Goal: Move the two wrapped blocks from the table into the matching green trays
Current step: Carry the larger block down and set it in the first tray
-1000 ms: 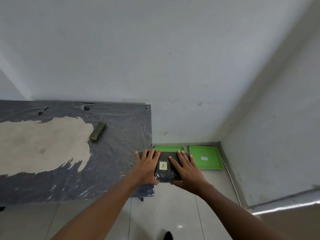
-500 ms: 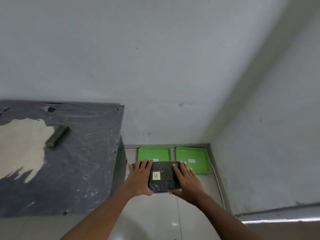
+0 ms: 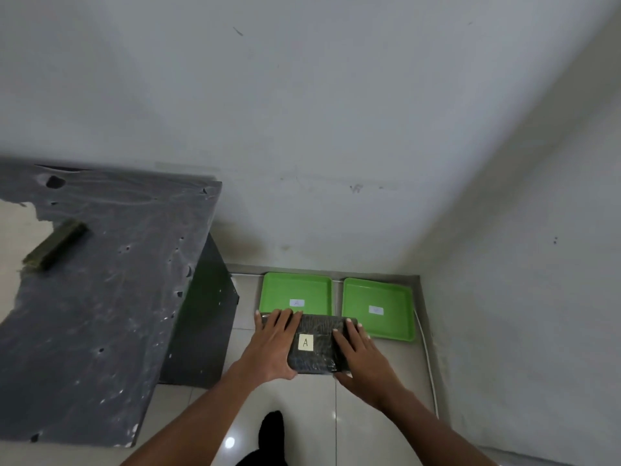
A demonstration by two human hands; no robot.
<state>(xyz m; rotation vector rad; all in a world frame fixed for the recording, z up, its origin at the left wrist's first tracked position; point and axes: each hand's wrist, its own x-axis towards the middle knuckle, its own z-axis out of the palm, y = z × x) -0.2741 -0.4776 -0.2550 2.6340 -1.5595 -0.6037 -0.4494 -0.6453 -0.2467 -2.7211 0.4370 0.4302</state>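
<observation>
Left hand (image 3: 274, 344) and right hand (image 3: 361, 353) clamp the dark plastic-wrapped block with a yellow "A" label (image 3: 316, 344) between them, off the grey film-covered surface (image 3: 100, 297), above the near edge of the left green tray (image 3: 295, 290). Right green tray (image 3: 376, 309) alongside. Second olive wrapped block (image 3: 53, 245) lies on the surface.

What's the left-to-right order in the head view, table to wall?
Small green bar on the table → left hand → wrapped block marked A → right hand → right green tray → white cable. The left green tray lies behind the left hand and the block, so it is left out.
</observation>
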